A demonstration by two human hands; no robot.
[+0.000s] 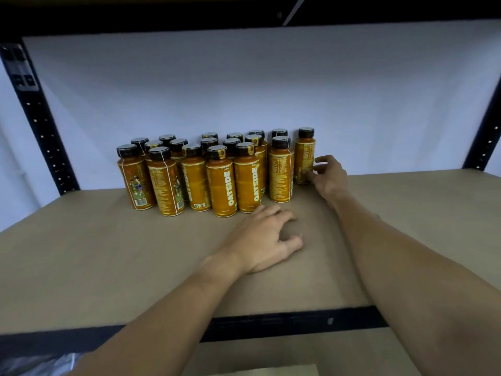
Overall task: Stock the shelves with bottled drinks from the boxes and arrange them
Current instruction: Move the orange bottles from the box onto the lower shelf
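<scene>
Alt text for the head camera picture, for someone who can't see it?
A person's right hand reaches the rightmost bottle of a cluster of orange, black-capped drink bottles standing on a brown shelf. The left hand rests on the shelf.

Upright orange black-capped plastic bottles block the back edge left of centre on the tan board shelf; its front edge and right back corner stay open.

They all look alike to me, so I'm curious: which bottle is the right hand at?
The rightmost bottle, at the group's far right end, with no bottle in front of it or to its right. The right hand touches its lower side.
</scene>
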